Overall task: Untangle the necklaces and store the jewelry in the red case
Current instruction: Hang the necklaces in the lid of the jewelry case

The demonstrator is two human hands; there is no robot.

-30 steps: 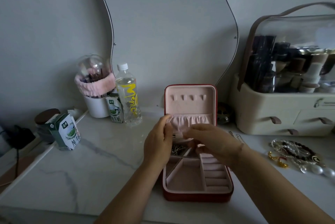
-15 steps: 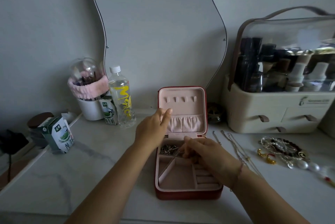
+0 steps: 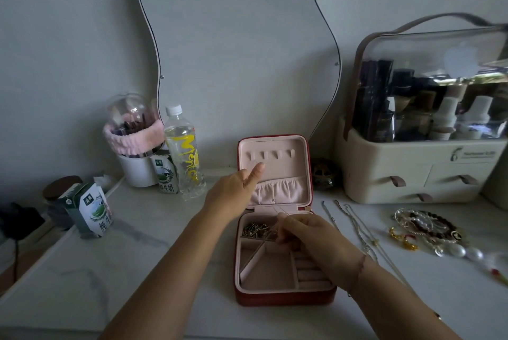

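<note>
While the red case [image 3: 286, 297] lay open on the marble tabletop [image 3: 137, 257], its lid [image 3: 275, 147] stood upright at the back, showing a pink lining with four small hooks above a gathered pocket. The left hand [image 3: 233, 191] reached across to that lid with fingers straight and relaxed, and the fingertips [image 3: 257, 170] rested against the lining just under the hooks. The right hand [image 3: 310, 232] hovered over the rear of the tray with its fingertips bunched together near the hinge. A hair-thin line ran past them, yet I could not tell whether they pinched it or held nothing. Beside those fingers, in the back left compartment, sat a small heap of silvery pieces [image 3: 254, 229]. The other compartments and the ring rolls on the tray's right side showed only pink lining. Just right of the case, several thin chains [image 3: 354, 227] lay stretched out side by side on the marble, apart from each other. Further right was a pile of bracelets and pearls [image 3: 428, 225], with gold earrings [image 3: 398, 235] touching its near edge. A cream cosmetics organiser [image 3: 412, 171] stood behind them. Left of the case were a water bottle [image 3: 184, 155], a milk carton [image 3: 165, 174] and a white brush cup [image 3: 134, 171], and a wavy mirror [image 3: 233, 50] hung on the wall.
</note>
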